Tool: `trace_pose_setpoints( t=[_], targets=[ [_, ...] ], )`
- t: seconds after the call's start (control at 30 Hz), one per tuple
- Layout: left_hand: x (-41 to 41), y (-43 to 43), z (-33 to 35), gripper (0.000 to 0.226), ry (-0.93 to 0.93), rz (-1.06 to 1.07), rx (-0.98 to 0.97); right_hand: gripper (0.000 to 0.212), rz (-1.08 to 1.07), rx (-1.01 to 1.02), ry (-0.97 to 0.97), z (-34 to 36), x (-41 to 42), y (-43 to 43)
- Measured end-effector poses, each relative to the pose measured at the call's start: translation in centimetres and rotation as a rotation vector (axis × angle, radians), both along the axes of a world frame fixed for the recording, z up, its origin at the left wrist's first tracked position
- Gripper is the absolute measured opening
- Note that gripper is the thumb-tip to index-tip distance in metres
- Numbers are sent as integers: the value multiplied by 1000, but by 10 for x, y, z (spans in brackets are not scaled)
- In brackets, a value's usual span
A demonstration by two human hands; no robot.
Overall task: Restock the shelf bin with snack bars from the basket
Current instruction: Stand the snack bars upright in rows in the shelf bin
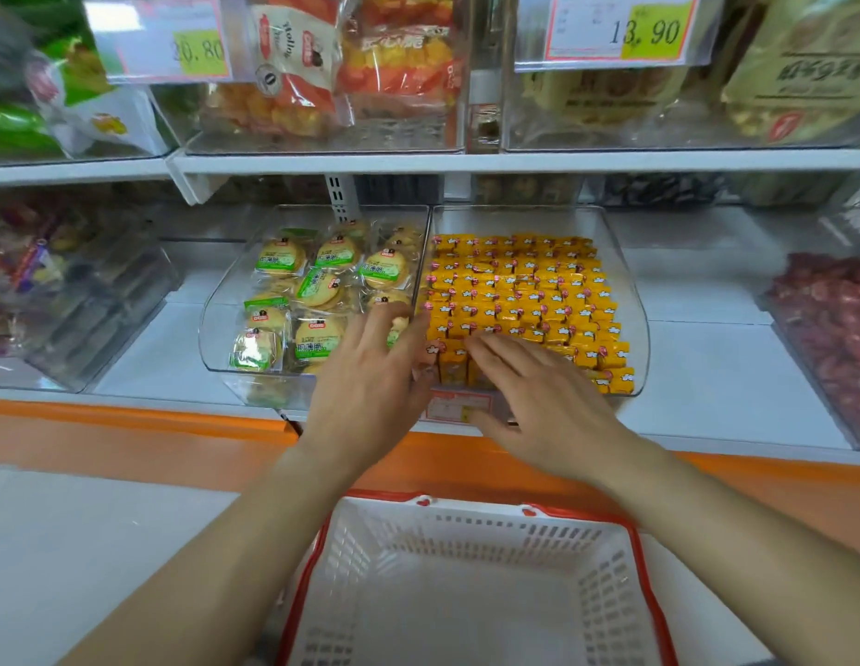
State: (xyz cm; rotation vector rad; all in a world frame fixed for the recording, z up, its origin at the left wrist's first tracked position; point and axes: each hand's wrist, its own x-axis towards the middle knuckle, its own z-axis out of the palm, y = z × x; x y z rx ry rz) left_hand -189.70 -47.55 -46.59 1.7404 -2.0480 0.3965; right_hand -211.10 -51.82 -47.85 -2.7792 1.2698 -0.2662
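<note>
**Both hands spread over bin's front rows**

We find the left hand [370,386] and right hand [553,406] with fingers straight, gripping nothing. Yellow snack bars [524,290] fill the shelf bin [629,262] beyond the fingers; bars beneath them are hidden. The basket [466,593], below the wrists, is cut off.

One head-worn wide view looks forward and down, seemingly close, over the basket [466,535] onto the shelf bin [514,221].
</note>
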Motion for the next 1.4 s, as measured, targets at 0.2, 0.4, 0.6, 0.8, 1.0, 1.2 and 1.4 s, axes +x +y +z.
trace_pose_setpoints(
  t=[0.2,0.4,0.6,0.8,1.0,1.2,1.4],
  targets=[
    [-26,13,-28,65,-41,-84,32,84,-21,-82,3,-16,3,0],
    [-33,6,-38,53,-260,-70,10,93,-3,-114,174,-32,4,-2],
    [-33,8,-28,58,-264,-62,120,92,-6,-19,92,-30,3,-4],
    [-11,27,-18,53,109,-19,69,82,55,-38,-37,-18,10,-3],
    [-10,20,-25,49,554,202,260,89,71,-14,88,-31,24,2],
    [-10,1,-32,37,396,296,168,56,-41,201,-363,-5,28,-9],
    [-4,-9,-36,34,415,223,180,21,18,176,-376,10,59,-30]
  ],
)
